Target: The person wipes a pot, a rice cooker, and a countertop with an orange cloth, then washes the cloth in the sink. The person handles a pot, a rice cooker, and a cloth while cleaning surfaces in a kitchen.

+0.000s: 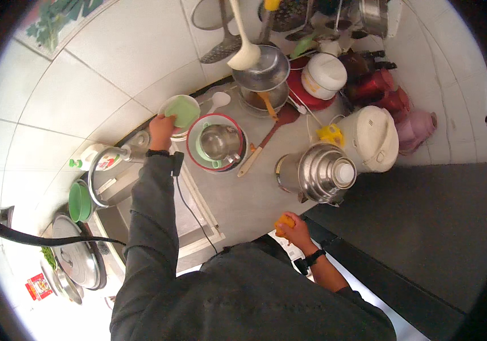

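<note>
My left hand reaches over the back of the counter and grips the edge of a light green dish; whether it is a plate or a lid I cannot tell. That dish sits on or just above white bowls by the tiled wall. My right hand is closed around an orange cloth or sponge at the counter's front edge. Between the hands, beside the left one, a red-rimmed basin holds a green handled bowl with a steel cup inside it.
A sink with a curved faucet lies left. A metal thermos flask and a white appliance stand right. A brown spatula lies on the counter. Ladles hang above steel bowls.
</note>
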Demonstrator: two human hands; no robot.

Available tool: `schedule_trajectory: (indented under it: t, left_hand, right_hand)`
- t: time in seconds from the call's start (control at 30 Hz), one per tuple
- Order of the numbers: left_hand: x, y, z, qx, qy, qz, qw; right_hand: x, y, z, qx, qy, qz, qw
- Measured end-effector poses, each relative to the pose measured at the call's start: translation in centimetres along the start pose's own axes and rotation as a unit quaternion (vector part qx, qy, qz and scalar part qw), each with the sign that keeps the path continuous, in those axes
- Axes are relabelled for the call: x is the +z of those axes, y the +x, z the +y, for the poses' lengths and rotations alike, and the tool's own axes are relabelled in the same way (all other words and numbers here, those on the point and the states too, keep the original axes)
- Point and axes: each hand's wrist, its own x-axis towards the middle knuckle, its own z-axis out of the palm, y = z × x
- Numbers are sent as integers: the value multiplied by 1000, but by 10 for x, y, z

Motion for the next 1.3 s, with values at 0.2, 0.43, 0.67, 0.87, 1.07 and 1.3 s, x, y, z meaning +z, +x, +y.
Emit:
schedule_trajectory:
  t: [0.2, 0.43, 0.67, 0.87, 1.07, 1.3]
  left_hand:
    - [-8, 10, 3, 139, 430, 21, 892]
    - [23, -135, 85, 265, 256, 9, 930]
    - [120, -319, 89, 224, 38, -554, 801]
    - [140, -365, 68, 246, 290, -459, 803]
    - [112, -357, 31, 154, 98, -380, 907]
    - [50, -333, 25, 28, 58, -388, 920]
  right_hand:
    - [-11, 10, 17, -23, 27, 80, 996]
    - [-42, 28, -17, -25, 204, 209, 956]
    - [-68, 14, -44, -90, 173, 152, 969]
    - [-13, -3, -54, -298, -265, 77, 914]
    - [8, -9, -57, -297, -116, 21, 947]
    - [-22, 34, 4, -53, 243, 316, 916]
